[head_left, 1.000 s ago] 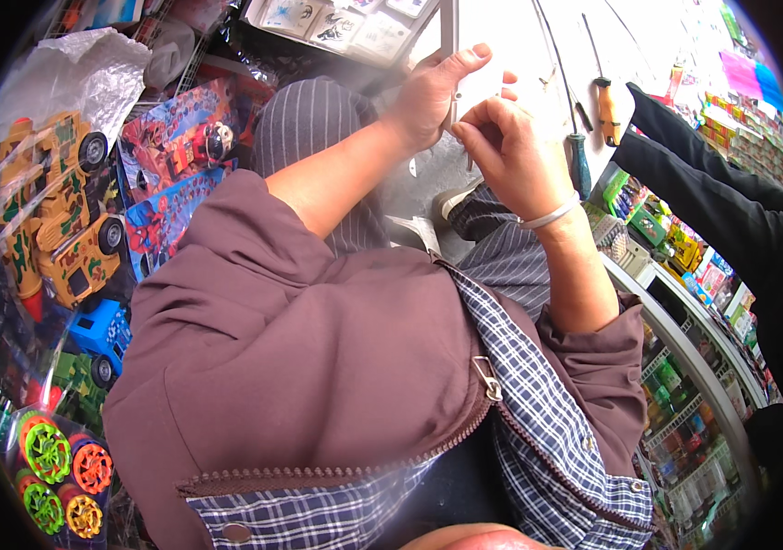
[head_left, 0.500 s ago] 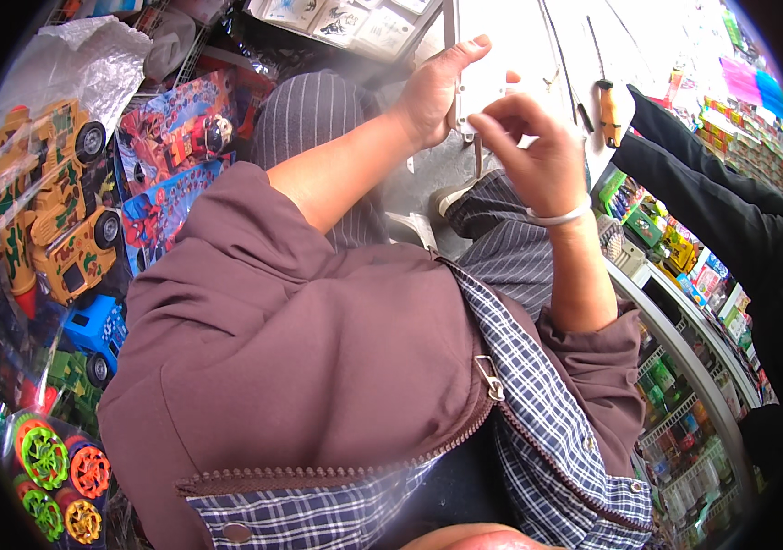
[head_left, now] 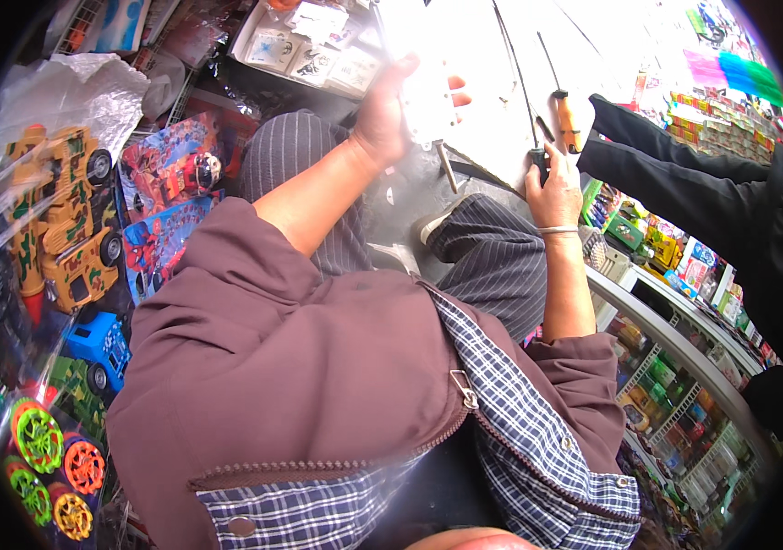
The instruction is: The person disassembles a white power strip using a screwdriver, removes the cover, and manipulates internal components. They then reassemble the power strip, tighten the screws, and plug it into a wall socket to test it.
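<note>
At the upper middle, my left hand [head_left: 384, 115] is closed round a white piece [head_left: 428, 117] with small holes and metal parts at its lower end. Glare washes out much of the piece, so its kind is unclear. Farther right, my right hand [head_left: 556, 191] lies at the table's edge, its fingers closed on the black handle of a long thin screwdriver [head_left: 538, 158]. Beside those fingers lies a second screwdriver [head_left: 571, 124] with an orange and black handle, its shaft pointing away from me.
The white tabletop [head_left: 492, 119] is overexposed. A box of small printed packets [head_left: 309, 62] stands at the far left. Toy trucks [head_left: 71, 211] in clear wrap are on my left. A dark-clothed person's arm or leg [head_left: 675, 170] and a glass display case [head_left: 684, 385] are on the right.
My right hand has left the white piece and moved right onto the black-handled screwdriver. My left hand still holds the piece, now tilted and slightly farther left in view.
</note>
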Available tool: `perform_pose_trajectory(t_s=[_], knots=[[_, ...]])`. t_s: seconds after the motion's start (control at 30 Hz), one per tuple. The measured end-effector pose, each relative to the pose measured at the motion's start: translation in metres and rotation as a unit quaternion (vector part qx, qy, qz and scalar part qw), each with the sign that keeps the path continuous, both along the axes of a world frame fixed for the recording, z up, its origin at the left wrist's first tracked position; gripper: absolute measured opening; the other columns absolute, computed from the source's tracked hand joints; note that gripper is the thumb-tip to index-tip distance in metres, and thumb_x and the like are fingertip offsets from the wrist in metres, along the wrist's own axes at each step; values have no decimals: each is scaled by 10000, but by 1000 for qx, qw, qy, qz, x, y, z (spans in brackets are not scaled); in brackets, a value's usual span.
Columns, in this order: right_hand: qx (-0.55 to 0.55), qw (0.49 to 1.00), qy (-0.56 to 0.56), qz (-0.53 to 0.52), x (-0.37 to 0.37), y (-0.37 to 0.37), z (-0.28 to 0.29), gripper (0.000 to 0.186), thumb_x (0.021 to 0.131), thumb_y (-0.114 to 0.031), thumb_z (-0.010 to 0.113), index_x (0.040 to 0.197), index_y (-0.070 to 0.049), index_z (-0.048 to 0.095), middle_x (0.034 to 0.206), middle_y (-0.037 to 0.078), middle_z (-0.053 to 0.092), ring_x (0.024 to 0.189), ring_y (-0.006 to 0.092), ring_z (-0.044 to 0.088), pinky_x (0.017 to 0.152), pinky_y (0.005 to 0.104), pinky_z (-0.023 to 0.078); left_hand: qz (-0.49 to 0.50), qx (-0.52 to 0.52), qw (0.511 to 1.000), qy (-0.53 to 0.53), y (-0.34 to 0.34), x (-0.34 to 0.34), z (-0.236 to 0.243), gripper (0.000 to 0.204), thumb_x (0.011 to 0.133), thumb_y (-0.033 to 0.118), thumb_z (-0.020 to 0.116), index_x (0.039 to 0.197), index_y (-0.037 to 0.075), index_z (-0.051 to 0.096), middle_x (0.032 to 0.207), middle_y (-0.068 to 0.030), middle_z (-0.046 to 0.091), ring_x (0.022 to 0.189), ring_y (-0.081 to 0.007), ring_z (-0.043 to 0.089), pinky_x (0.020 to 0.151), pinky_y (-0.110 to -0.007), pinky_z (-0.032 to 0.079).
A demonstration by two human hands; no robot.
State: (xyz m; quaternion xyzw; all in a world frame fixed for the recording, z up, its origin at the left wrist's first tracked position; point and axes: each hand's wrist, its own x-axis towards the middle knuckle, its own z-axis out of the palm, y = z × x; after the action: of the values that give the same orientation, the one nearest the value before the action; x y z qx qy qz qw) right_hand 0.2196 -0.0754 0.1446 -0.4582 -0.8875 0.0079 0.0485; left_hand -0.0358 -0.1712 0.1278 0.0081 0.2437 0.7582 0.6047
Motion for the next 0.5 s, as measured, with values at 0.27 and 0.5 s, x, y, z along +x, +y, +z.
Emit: perform_pose_trajectory(t_s=[0.27, 0.5], knots=[[-391, 855, 328, -91, 24, -54, 88, 347, 943, -88, 463, 1281, -11, 468, 793, 33, 557, 647, 82, 516, 597, 222, 438, 16, 14, 1000, 16, 2, -6, 2, 533, 920, 412, 479, 1215, -31, 471, 1084, -210, 591, 959, -316, 634, 790, -405, 531], [-376, 913, 145, -70, 57, -113, 194, 407, 808, -4, 580, 1213, 23, 556, 843, 47, 553, 720, 124, 542, 691, 253, 442, 26, 25, 999, 36, 3, -5, 2, 539, 924, 399, 484, 1233, -41, 456, 1098, -218, 590, 978, -320, 632, 803, -401, 530]])
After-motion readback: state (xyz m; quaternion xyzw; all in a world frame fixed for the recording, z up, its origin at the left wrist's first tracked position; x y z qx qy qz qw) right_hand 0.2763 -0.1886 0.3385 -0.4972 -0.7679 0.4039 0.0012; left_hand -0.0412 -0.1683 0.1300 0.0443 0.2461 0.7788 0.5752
